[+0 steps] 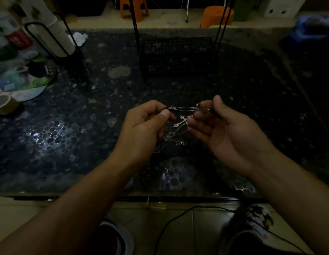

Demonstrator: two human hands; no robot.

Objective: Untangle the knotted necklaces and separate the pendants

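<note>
Left hand and right hand each pinch the tangled necklaces; cross pendant hangs between, above the bench

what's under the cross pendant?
The cross pendant hangs between the left hand and right hand. Below it dangle tangled silver chains over the dark pebble-patterned tabletop. The knot's detail is too dim to read.

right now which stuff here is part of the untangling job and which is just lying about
Job: left hand, right hand, knotted necklaces, cross pendant.

Lying about: wire basket, stack of cups, tape roll, table.
</note>
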